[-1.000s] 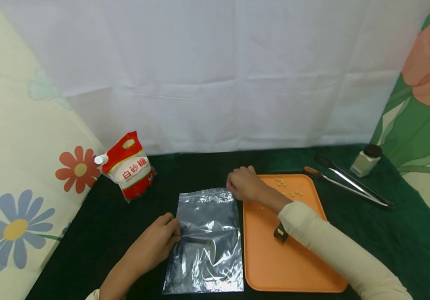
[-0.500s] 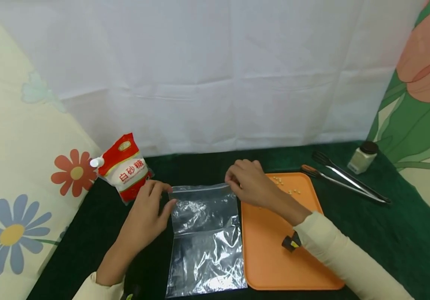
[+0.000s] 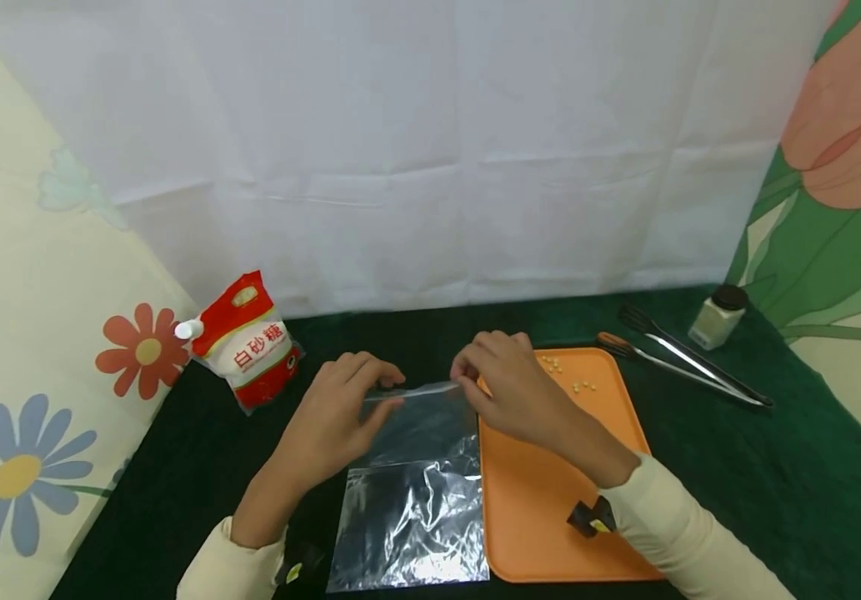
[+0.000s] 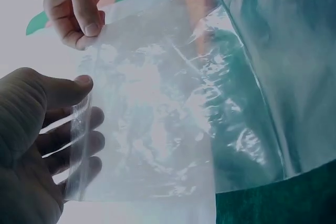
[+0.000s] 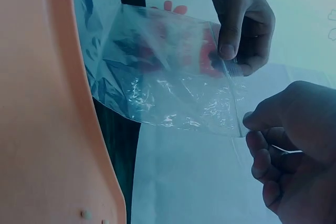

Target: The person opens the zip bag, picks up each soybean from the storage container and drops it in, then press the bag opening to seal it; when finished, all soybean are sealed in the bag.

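Note:
A clear plastic zip bag point(image 3: 418, 500) lies with its lower part flat on the dark green cloth, its top edge raised between my hands. My right hand point(image 3: 513, 387) pinches the top right corner between thumb and fingers. At the left of that edge is my left hand point(image 3: 340, 412). In the left wrist view its thumb is in front of the film, and its spread fingers show through the film point(image 4: 142, 103) from behind. Beneath my right forearm is an orange tray point(image 3: 543, 533) with several small pale pieces point(image 3: 583, 387) near its far end.
A red and white sugar bag point(image 3: 253, 346) with a white spout cap stands at the back left. Tongs point(image 3: 693, 358) lie beyond the tray on the right, beside a dark-lidded jar point(image 3: 718, 317). A white cloth point(image 3: 370, 167) hangs behind.
My left hand has gone from the bag's left side up to its top edge, then rightward along it. The top edge has lifted. My right hand stays at the right corner.

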A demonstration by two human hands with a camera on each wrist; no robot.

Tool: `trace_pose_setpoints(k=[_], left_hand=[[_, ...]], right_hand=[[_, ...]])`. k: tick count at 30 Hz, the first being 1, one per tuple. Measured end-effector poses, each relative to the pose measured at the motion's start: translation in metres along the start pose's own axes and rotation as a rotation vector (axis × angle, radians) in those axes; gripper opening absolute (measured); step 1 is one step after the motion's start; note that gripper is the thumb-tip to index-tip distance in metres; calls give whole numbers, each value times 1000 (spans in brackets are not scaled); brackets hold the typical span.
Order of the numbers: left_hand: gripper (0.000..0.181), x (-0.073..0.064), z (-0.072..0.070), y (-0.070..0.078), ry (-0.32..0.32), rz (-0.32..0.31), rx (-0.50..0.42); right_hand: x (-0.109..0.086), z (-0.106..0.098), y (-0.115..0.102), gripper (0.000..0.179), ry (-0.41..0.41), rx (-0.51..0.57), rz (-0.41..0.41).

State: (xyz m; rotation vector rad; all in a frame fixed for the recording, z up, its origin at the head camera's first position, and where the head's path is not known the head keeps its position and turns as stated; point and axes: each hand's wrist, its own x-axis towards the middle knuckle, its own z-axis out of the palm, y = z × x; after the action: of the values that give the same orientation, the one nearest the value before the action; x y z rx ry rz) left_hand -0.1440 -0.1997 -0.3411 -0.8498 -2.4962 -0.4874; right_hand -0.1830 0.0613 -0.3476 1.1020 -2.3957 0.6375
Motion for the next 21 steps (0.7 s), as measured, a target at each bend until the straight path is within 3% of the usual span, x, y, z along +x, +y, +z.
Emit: trace_pose_setpoints(k=[7,14,21], left_hand=[[14,0,3,-1,0,-25,14],[19,1,4,1,7,-28,12],[25,-1,3,4,-15,-48,18]], right_hand=[[-1,-1,1,6,-9,1,-7],[-4,1,-1,6,-59,31,-34],[-2,5,-6,17,-63,79,-100]])
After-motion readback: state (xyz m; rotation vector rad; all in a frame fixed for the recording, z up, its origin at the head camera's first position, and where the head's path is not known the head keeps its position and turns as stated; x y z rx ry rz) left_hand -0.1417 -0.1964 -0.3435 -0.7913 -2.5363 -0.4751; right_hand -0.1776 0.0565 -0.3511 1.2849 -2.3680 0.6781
